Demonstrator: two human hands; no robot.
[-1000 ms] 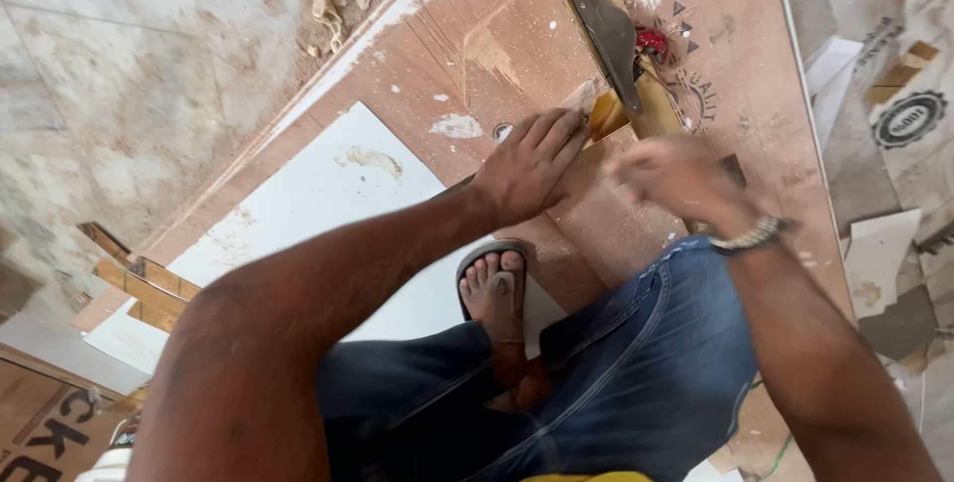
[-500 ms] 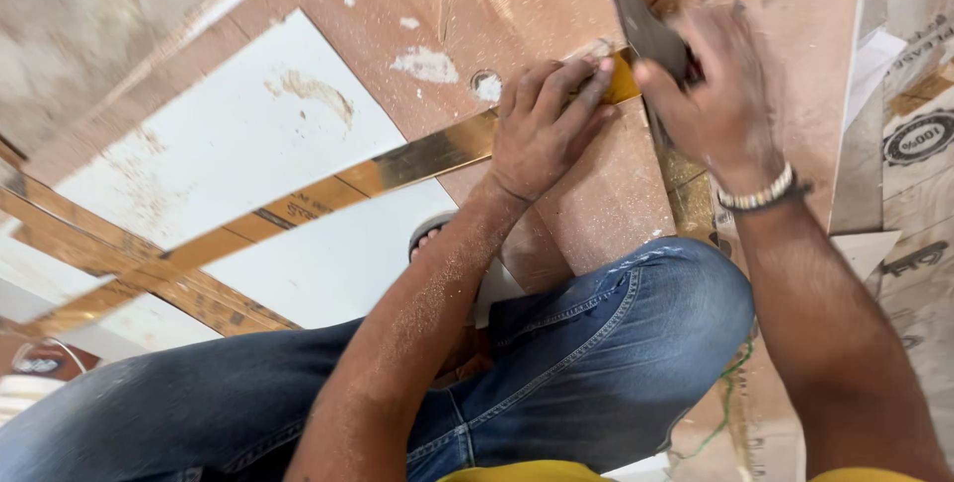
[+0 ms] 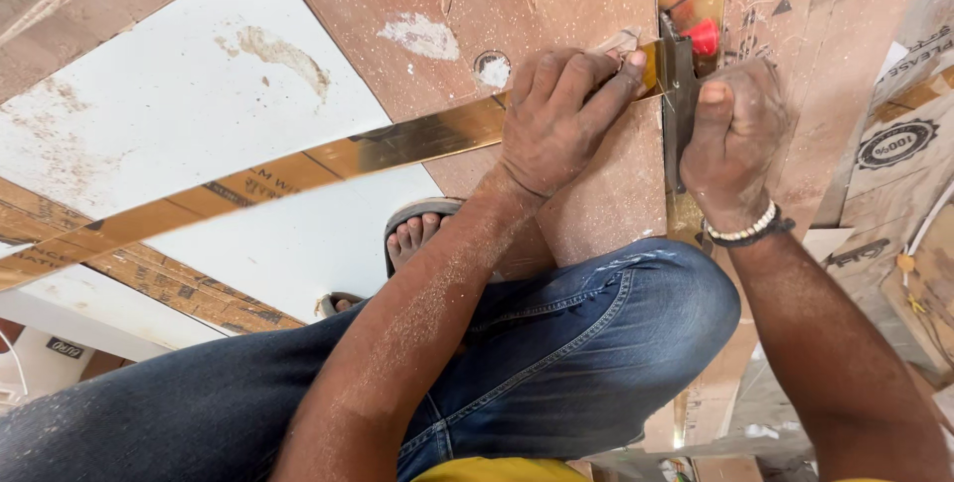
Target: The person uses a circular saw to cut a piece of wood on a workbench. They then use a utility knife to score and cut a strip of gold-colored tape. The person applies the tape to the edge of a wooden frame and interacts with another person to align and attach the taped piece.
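Observation:
A long shiny gold metal strip (image 3: 298, 169) runs from the lower left up to the right across a brown board (image 3: 556, 5). My left hand (image 3: 561, 119) presses down on the strip's right end, fingers spread over it. My right hand (image 3: 735, 139) grips a dark, flat-bladed hand tool (image 3: 679, 94) held upright against the strip's end, beside a red knob (image 3: 704, 37). A beaded bracelet sits on my right wrist. The tool's lower part is hidden by my hand.
A white sheet (image 3: 199, 114) lies under the strip on the left. My knee in blue jeans (image 3: 616, 333) and a foot in a sandal (image 3: 412, 234) are below the hands. Printed cardboard (image 3: 894, 144) lies at the right.
The view has closed in on the hands. My left hand has slid along the strip to its right end, and my right hand has shifted its hold on the tool against that end.

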